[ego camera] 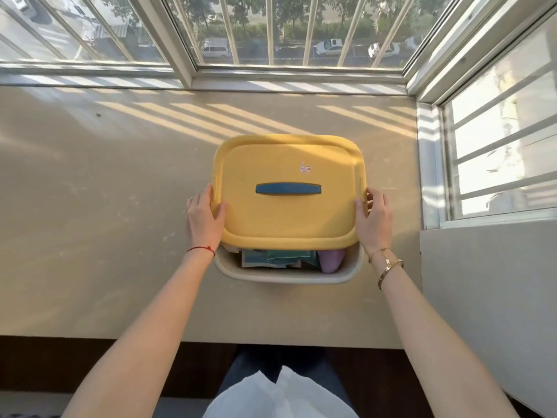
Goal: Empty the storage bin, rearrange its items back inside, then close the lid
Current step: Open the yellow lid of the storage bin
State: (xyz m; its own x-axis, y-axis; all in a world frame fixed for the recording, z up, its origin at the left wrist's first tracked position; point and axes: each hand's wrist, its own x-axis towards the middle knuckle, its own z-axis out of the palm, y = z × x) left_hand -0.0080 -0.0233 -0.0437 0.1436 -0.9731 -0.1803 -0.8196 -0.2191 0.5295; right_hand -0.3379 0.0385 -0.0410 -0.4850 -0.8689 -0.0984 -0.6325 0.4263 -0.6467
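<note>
Low warm sun through the barred white-framed windows (289, 31) ahead of me stripes the beige stone sill (120, 176) with bar shadows, right pane blown out, strong wide-angle bending at edges, slightly soft focus overall.

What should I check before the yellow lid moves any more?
1. Left hand holds the yellow lid at its edge: ok.
2. Right hand holds the opposite edge: ok.
3. Lid sits square on the bin: not ok, the near side is uncovered.
4. Things show inside, papers and a purple item: ok.
5. Anything sticks up above the rim: cannot tell.
</note>
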